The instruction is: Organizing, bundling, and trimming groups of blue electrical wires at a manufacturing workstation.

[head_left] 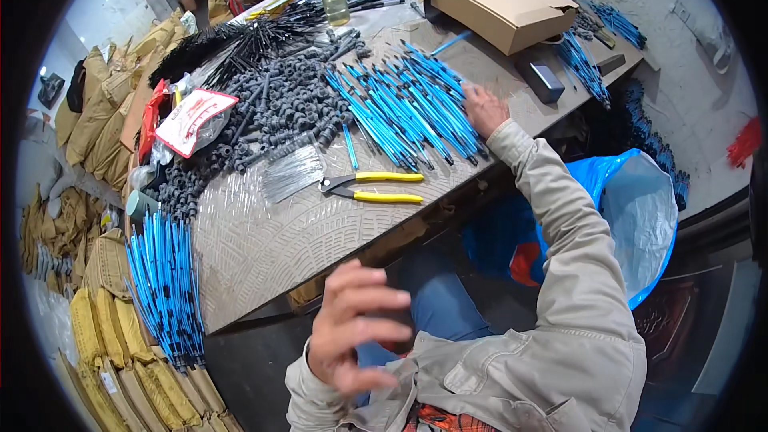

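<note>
Many slim blue rods with black ends (408, 104) lie in a slanting heap on the table. At the heap's right edge rests my right hand (485, 110), fingers extended against the rods and none seen gripped. My left hand (356, 328) hangs in the air before the table's front edge, slightly blurred, its fingers apart and nothing in it. Yellow-handled pliers (388, 178) lie between the hands, their jaws parted. Beside the jaws is a bundle of thin clear strips (294, 174). A single blue rod (350, 146) lies apart from the heap.
Grey plastic fittings (280, 96) are piled left of the rods, with black rods (256, 40) behind. A cardboard box (502, 4) and a dark small box (541, 82) stand at the right. More blue rods (164, 288) overhang the left edge. A blue sack (632, 216) gapes beside my right arm.
</note>
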Available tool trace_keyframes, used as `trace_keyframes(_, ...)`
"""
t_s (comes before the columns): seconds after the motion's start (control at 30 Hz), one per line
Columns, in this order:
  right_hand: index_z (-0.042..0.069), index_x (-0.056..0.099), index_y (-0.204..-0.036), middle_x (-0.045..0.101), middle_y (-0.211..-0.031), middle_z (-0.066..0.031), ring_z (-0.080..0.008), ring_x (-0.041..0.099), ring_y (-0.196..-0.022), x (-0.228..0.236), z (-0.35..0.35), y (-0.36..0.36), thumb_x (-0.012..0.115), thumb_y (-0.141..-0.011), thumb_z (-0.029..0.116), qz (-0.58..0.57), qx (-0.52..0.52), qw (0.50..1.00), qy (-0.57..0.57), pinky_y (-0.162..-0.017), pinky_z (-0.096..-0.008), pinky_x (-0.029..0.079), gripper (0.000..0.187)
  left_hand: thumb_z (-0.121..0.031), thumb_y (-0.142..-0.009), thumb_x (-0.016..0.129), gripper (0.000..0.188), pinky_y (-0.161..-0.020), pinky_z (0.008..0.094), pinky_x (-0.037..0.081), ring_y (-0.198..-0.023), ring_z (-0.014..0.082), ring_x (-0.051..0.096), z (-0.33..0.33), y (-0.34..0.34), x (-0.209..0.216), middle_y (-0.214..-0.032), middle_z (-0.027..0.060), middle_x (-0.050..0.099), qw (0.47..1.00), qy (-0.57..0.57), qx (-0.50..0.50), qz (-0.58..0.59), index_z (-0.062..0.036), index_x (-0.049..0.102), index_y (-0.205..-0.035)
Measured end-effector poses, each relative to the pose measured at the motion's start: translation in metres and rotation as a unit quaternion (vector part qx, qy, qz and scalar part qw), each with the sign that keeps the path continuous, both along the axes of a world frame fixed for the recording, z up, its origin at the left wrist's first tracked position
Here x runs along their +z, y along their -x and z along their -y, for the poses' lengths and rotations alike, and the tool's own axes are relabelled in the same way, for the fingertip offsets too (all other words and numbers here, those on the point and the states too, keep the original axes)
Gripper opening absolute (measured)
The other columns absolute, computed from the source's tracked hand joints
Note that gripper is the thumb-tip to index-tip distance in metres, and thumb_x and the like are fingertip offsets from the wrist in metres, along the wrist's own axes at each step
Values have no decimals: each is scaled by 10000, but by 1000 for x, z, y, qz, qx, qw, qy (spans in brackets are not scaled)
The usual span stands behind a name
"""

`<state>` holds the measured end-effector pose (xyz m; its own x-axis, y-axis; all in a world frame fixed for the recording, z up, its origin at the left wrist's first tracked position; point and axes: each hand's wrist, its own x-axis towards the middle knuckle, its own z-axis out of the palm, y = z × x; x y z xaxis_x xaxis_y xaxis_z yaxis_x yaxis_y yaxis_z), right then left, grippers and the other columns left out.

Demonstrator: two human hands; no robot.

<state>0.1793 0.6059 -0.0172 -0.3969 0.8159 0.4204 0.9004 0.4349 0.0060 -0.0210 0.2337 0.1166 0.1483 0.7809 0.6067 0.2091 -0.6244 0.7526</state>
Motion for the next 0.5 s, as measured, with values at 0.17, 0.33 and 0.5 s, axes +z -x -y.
trace_keyframes(0.17,121,526,-1091,632,-889,-91,-310,619,-719,23,18,-15,484,-868,277,-73,30,996,-52,-596,-401,484,275,-271,-742,650,184,-979,445,301,-1028,239,496,-2,3,-15,-969,55,629,996,44,69,-32,-91,650,-778)
trace_keyframes(0.33,101,544,-1121,653,-817,-54,-236,626,-625,68,33,-14,477,-884,227,-143,-36,989,-16,-557,-327,481,277,-127,-725,655,100,-886,382,399,-928,231,545,5,5,-33,-924,84,635,994,46,98,4,-58,644,-798)
trace_keyframes(0.5,36,509,-1209,654,-867,-94,-146,625,-657,74,107,3,457,-884,29,-397,229,889,-9,-585,-242,487,329,19,-780,586,133,-746,259,469,-826,179,572,5,10,-63,-936,123,620,947,199,187,169,15,608,-912)
